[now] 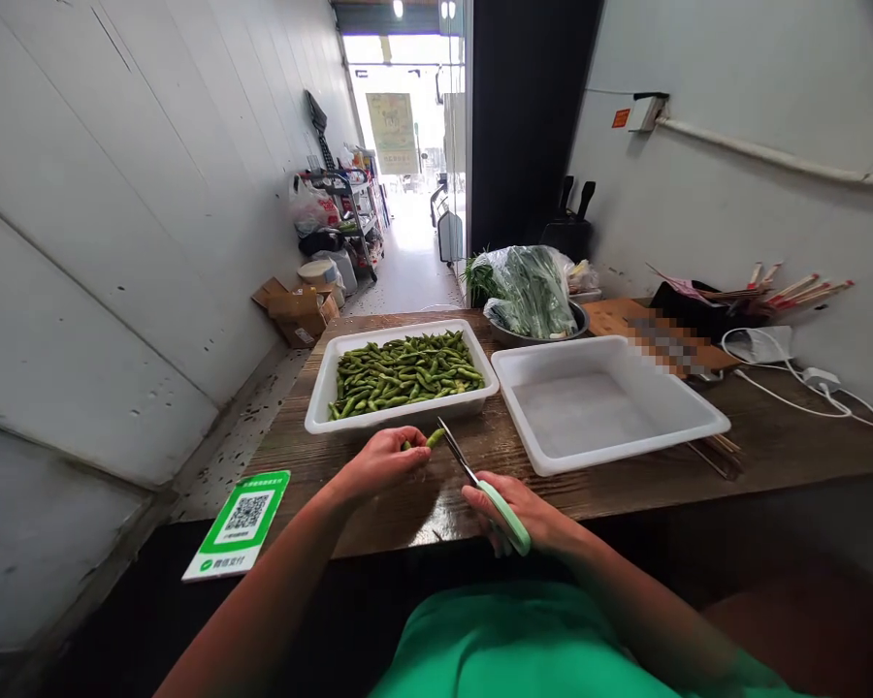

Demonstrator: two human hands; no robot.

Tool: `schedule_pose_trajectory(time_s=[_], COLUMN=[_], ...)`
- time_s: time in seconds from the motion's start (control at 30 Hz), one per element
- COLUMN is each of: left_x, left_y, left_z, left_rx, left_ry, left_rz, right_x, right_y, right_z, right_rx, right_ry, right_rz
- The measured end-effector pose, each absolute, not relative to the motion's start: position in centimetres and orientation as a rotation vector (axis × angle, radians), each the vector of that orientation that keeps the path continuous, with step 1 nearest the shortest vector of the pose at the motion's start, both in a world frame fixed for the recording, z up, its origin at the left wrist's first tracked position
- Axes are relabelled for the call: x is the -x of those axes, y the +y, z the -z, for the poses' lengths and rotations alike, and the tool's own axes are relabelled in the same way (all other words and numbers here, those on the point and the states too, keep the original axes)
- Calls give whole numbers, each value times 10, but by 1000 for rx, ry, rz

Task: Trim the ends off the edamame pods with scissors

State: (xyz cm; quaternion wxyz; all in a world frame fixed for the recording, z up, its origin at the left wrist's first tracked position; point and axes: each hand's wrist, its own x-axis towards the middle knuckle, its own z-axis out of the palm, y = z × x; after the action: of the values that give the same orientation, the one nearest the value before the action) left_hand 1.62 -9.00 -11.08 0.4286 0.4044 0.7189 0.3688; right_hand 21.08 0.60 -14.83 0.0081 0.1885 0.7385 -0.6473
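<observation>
Between the thumb and fingers of my left hand [393,456] is a green edamame pod [435,438], its tip pointing right. My right hand [520,509] grips a pair of scissors [505,514] with light green handles. The scissor blades point up and left, close beside the pod's tip; whether they touch it I cannot tell. Just beyond my left hand stands a white tray [400,420] heaped with edamame pods [407,373]. To its right, beyond my right hand, a second white tray [618,451] shows only a bare bottom.
A metal bowl [534,339] with bagged leafy greens [531,291] stands behind the trays. At the right lie a wooden board [618,315], a white cable [844,402] and several skewers [717,456]. A green QR-code sign [240,523] sits at the table's left edge.
</observation>
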Motion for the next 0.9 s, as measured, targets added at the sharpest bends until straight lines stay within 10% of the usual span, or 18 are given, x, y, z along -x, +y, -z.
schedule_pose_trajectory(time_s=[0.9], left_x=[-43], left_y=[-92], left_z=[160], left_rx=[-307], left_ry=[1287], left_rz=[-1647], right_x=[-218], right_y=[-4], right_z=[150], right_rx=[-578], right_ry=[2228], right_rz=[2044])
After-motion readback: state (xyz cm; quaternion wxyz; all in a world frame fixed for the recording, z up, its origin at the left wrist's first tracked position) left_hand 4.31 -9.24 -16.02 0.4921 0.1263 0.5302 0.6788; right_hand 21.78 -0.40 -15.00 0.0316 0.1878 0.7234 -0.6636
